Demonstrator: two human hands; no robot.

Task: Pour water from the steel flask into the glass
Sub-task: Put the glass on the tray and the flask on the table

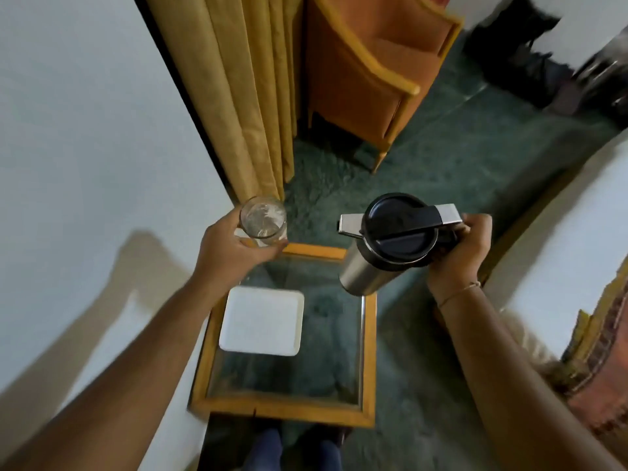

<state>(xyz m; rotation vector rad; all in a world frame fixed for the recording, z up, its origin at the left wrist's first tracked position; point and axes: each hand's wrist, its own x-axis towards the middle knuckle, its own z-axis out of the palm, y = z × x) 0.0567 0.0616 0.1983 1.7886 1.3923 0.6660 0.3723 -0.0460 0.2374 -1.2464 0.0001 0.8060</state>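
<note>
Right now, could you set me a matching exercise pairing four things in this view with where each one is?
Things:
1. glass
2. steel flask
3. white square plate
4. orange armchair

Places:
A. on the glass-topped table
B. in the right hand
C. on the green carpet beside the curtain
D. in the left hand

Pairs: 1-D, 2-B, 3-A, 4-C

Soft indoor light, blurred wide-angle edges

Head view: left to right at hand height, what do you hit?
Left hand → glass → flask → right hand. The white tray on the table lies lower, overlapping the glass's span, so it is left out.
</note>
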